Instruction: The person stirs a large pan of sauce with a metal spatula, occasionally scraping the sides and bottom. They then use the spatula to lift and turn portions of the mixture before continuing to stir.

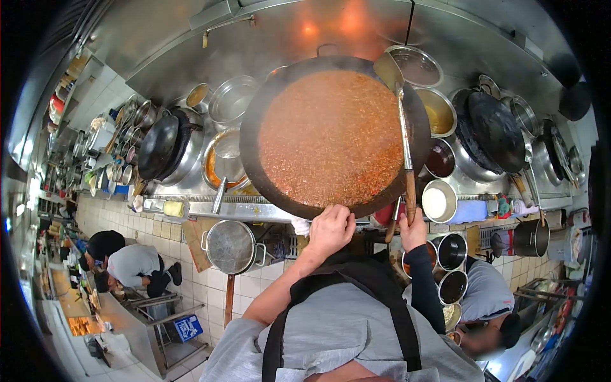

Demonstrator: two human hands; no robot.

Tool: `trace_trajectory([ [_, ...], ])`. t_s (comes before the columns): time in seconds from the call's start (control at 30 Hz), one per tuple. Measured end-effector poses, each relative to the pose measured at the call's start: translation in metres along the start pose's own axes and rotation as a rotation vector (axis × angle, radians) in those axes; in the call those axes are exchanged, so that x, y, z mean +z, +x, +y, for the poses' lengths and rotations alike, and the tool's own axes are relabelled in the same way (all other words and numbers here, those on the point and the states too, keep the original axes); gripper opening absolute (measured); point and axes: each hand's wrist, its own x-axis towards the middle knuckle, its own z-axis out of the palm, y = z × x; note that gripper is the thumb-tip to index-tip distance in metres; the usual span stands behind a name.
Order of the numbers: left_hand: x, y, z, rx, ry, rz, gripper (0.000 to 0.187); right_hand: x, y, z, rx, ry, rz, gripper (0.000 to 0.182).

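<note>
Evidently the right hand [414, 230] grips the long spatula [402, 118], its blade at the far right of the central wok [251, 137]; the left hand [332, 228] curls at the near rim, hold unclear; slow, deep strokes would suit such thick-looking sauce [331, 140]

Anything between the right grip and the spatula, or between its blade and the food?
Nothing visible either way. The right grip is closed around the spatula's wooden handle. Its blade overlaps the wok's far right rim, beside the food. The left grip is at the near rim, clear of both.
</note>
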Motion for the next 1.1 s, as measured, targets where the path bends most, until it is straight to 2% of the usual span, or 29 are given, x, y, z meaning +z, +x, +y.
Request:
trace_trajectory([
  [1.1, -0.001, -0.002, 0.000, -0.009, -0.011, -0.022, 0.021, -0.002, 0.003, 0.006, -0.016, -0.036, 0.018, 0.026],
])
